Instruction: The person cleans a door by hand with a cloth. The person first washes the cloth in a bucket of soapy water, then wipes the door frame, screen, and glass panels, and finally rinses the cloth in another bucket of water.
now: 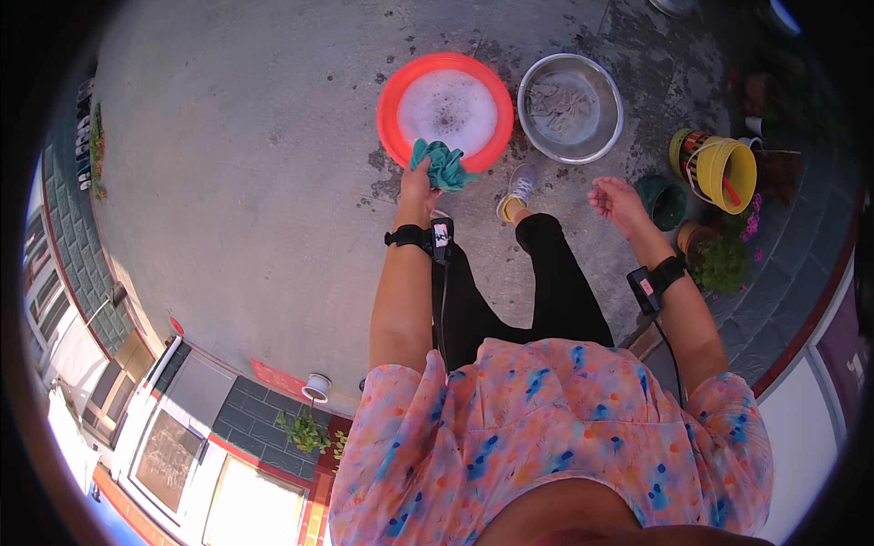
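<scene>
My left hand [418,183] grips a bunched teal cloth [442,166] over the near rim of an orange-red plastic basin [391,116]. White suds [447,109] cover the liquid inside that basin. To its right stands a round metal basin [606,126], in which a crumpled beige cloth [561,106] lies in water. My right hand [618,205] is held out to the right, below the metal basin, with its fingers loosely curled and no object visible in it. Between the two hands, my grey shoe [521,184] rests on the concrete close to both basins.
A yellow bucket [734,174] with a white handle stands at the right, beside a dark green bucket [664,203]. Potted plants with pink flowers [751,222] line the right wall. Wet patches [389,167] mark the concrete [239,170]. A white flowerpot [317,387] stands behind me.
</scene>
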